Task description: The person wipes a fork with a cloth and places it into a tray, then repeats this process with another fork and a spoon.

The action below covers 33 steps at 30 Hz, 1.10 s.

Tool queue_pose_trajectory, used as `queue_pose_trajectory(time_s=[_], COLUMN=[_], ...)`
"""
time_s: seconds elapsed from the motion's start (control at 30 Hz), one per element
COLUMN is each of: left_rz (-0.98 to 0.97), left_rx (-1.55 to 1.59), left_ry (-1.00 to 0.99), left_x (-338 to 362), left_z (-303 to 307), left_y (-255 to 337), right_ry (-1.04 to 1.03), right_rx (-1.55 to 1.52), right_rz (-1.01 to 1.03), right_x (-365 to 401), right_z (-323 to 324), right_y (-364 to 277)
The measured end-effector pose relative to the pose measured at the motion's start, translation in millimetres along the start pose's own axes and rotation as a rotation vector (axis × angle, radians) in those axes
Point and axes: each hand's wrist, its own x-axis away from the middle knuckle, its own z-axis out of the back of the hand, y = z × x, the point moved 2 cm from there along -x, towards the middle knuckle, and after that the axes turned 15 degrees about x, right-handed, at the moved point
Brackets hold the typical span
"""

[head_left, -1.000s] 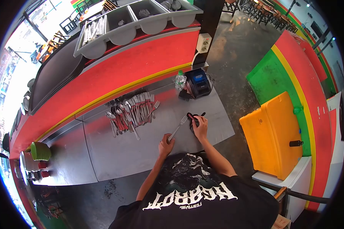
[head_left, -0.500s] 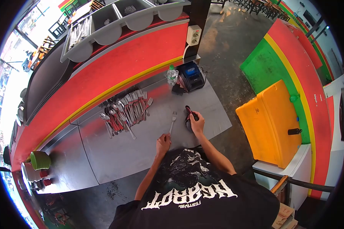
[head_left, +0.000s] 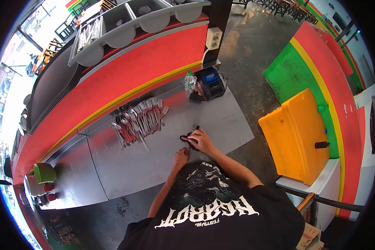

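My left hand (head_left: 181,158) is closed around the handle end of a fork (head_left: 194,125), low over the steel counter near my shirt. The fork's tines point away from me, and its middle is mostly covered. Across it, my right hand (head_left: 201,141) grips what looks like a dark cloth (head_left: 184,138) with a pinkish patch, pressed against the fork. Further left on the counter lies a spread pile of forks and spoons (head_left: 139,121), handles mostly toward me.
At the counter's far right stand a clear plastic bottle (head_left: 190,81) and a black printer-like device (head_left: 210,82). A grey cutlery holder (head_left: 121,35) sits on the red ledge above. Green bowls (head_left: 44,173) are stacked at far left. An orange cooler box (head_left: 293,135) stands right.
My right hand has moved left with the dark cloth, from beside the fork onto it. My left hand has shifted slightly right, still holding the fork.
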Motion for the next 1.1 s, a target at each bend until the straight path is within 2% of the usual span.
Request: queue_pose_trajectory(time_s=[0.03, 0.13, 0.27, 0.33, 0.37, 0.47, 0.57, 0.6, 0.7, 0.77, 0.83, 0.93, 1.03, 1.1], left_rz=[0.063, -0.294, -0.142, 0.0, -0.011, -0.056, -0.113, -0.135, -0.137, -0.122, -0.111, -0.207, -0.204, -0.129], left_rx=[0.045, 0.111, 0.174, 0.237, 0.248, 0.244, 0.169, 0.114, 0.095, 0.133, 0.173, 0.018, 0.129, 0.118], left_ry=[-0.013, 0.129, 0.059, -0.045, -0.033, 0.0, 0.042, 0.057, 0.05, 0.039, 0.034, 0.029, 0.023, 0.011], left_x=[-1, -4, -3, -4, -1, 2, -1, -4, -8, -7, -3, -6, 8, 11], left_z=[0, -3, 0, -3, -5, -2, -5, -6, -8, -7, -5, -5, 0, -1], left_y=[-1, -4, -1, -9, -10, -8, -9, -14, -18, -16, -8, -36, -7, 9], right_ry=[0.005, 0.019, 0.092, 0.106, 0.115, 0.202, 0.322, 0.311, 0.279, 0.217, 0.062, -0.057, -0.057, 0.013], right_rx=[0.02, 0.068, 0.077, 0.06, 0.054, 0.186, 0.169, 0.082, -0.081, -0.081, -0.067, -0.102, -0.052, 0.04], right_rz=[0.01, 0.021, -0.094, -0.348, -0.477, -0.46, -0.464, -0.473, -0.402, -0.171, 0.005, 0.185, 0.196, 0.178], right_x=[-8, -22, -37, -39, -38, -46, -61, -67, -74, -64, -37, 9, 1, -7], right_z=[3, 11, 10, 13, 14, 29, 62, 74, 86, 69, 35, -2, 1, 8], right_y=[3, 12, 32, 63, 81, 121, 112, 98, 42, 11, -13, -41, -21, -5])
